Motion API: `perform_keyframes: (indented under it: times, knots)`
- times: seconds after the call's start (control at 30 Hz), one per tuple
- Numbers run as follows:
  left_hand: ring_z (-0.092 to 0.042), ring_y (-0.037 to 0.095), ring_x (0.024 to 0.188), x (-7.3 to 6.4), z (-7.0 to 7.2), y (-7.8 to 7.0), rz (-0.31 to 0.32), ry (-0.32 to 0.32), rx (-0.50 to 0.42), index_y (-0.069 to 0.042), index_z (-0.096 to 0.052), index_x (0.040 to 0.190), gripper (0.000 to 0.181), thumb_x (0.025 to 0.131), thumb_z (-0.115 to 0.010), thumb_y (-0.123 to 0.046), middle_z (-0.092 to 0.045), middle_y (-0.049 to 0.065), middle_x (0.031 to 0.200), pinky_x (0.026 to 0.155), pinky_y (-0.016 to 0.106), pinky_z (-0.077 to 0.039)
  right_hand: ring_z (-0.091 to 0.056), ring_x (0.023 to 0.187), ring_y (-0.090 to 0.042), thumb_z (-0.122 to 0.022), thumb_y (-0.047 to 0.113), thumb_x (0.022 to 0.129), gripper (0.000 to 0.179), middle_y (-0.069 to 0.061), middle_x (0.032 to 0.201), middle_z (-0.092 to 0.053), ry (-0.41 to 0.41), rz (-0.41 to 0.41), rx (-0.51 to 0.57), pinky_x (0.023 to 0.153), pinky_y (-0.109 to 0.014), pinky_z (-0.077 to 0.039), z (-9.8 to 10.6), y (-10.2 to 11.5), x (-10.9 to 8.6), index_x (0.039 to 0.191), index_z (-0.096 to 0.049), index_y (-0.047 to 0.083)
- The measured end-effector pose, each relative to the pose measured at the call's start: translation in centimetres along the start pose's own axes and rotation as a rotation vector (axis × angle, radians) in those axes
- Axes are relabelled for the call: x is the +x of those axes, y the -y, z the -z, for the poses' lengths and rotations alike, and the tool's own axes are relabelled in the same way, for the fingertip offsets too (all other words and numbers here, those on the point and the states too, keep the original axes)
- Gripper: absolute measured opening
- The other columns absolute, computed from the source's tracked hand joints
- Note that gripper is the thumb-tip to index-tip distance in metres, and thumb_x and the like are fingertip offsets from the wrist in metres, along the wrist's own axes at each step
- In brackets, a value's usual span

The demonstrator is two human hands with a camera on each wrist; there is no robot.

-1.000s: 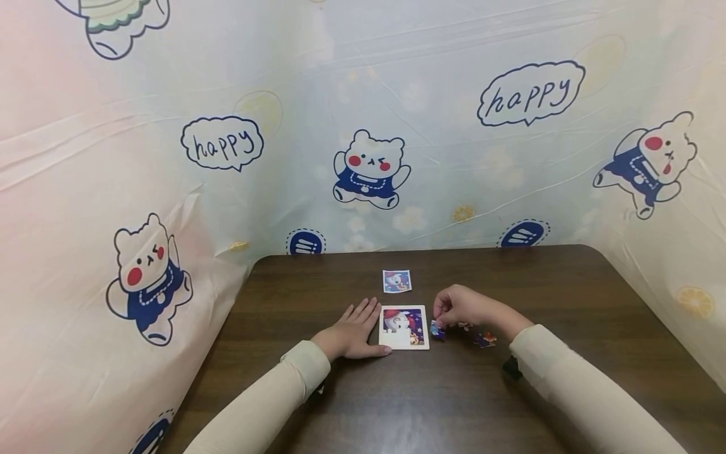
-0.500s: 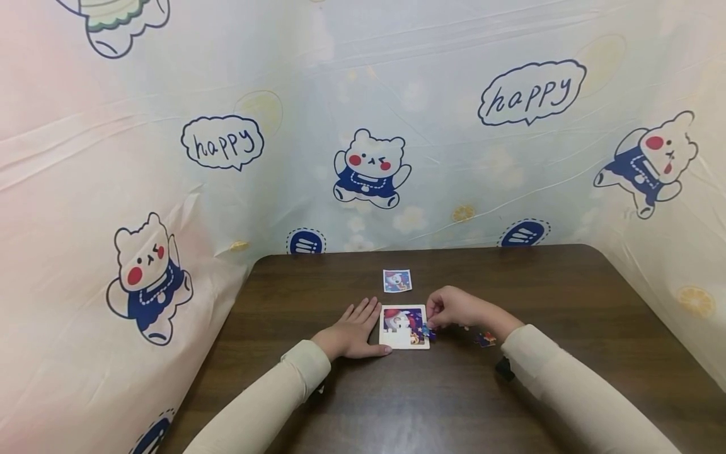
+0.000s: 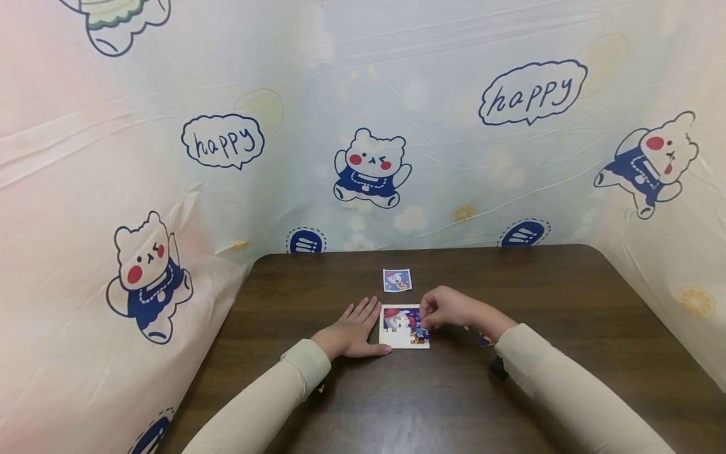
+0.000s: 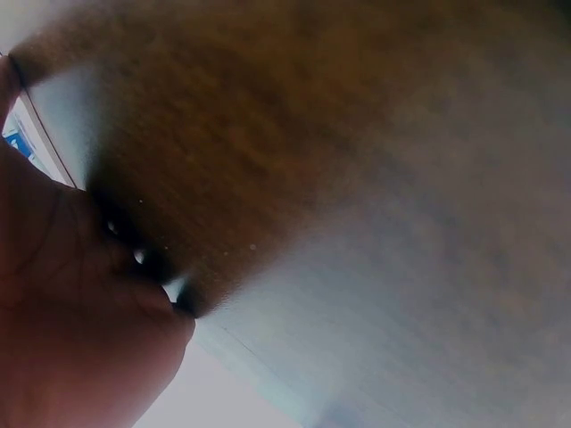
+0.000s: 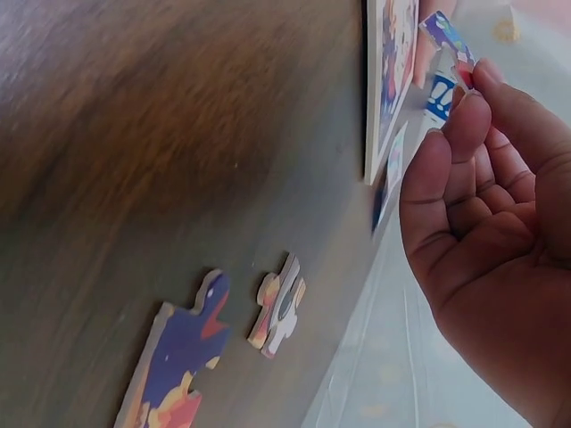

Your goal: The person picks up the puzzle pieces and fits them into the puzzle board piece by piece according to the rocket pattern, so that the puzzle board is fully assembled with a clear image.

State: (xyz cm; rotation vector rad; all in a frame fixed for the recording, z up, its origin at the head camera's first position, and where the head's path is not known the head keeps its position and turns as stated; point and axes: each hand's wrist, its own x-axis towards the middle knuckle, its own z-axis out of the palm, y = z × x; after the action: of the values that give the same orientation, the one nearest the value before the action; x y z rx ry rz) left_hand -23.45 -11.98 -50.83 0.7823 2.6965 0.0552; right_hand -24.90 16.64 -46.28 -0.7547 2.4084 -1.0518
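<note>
A small square jigsaw puzzle in a white frame [image 3: 404, 345] lies on the table, its picture partly filled and its lower left part showing bare white. My left hand [image 3: 353, 331] lies flat with spread fingers along the frame's left side, the thumb at its lower left corner. Between thumb and forefinger my right hand [image 3: 448, 307] pinches a blue and purple puzzle piece [image 5: 448, 40], held over the frame's right side. In the left wrist view the palm of my left hand [image 4: 80, 303] shows at the left edge.
Two loose puzzle pieces lie on the table: a dark blue and orange one [image 5: 183, 352] and a smaller pale one [image 5: 281, 306]. Behind the frame rests a small picture card [image 3: 396, 280]. A printed cloth [image 3: 442, 164] hangs round the brown table [image 3: 397, 403].
My right hand has carried the pinched puzzle piece leftward, from the table beside the frame to over the frame's right side. The left hand has stayed in place.
</note>
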Motion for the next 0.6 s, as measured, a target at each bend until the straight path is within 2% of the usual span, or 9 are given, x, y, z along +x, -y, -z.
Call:
perform_keyframes:
  times: [0.13, 0.33, 0.6]
  knots:
    - [0.002, 0.026, 0.152, 0.1, 0.0, 0.1, -0.008, 0.004, -0.002, -0.014, -0.005, 0.161, 0.117, 0.077, -0.035, -0.091, 0.001, 0.005, 0.167, 0.119, 0.054, -0.005, -0.063, 0.067, -0.017, -0.077, 0.014, 0.088, 0.008, 0.000, 0.075, -0.068, 0.006, -0.010, 0.018, 0.064, -0.033, -0.056, -0.2, 0.2, 0.2, 0.084, -0.070, 0.014]
    - [0.001, 0.026, 0.152, -0.7, 1.0, -0.5, -0.003, 0.014, 0.016, -0.012, -0.007, 0.160, 0.116, 0.079, -0.035, -0.090, 0.000, 0.006, 0.167, 0.119, 0.052, -0.006, -0.063, 0.067, -0.016, -0.077, 0.013, 0.088, 0.007, -0.001, 0.075, -0.068, 0.007, -0.005, 0.034, 0.064, -0.031, -0.056, -0.6, 0.4, 0.8, 0.084, -0.071, 0.013]
    - [0.004, 0.025, 0.152, 0.0, 0.0, 0.0, -0.010, 0.003, 0.009, -0.014, -0.004, 0.160, 0.118, 0.077, -0.034, -0.091, 0.003, 0.005, 0.167, 0.119, 0.053, -0.005, -0.062, 0.064, -0.012, -0.078, 0.013, 0.087, 0.008, 0.002, 0.072, -0.068, 0.002, 0.058, 0.030, 0.060, -0.030, -0.054, -1.3, 0.5, 1.6, 0.084, -0.071, 0.013]
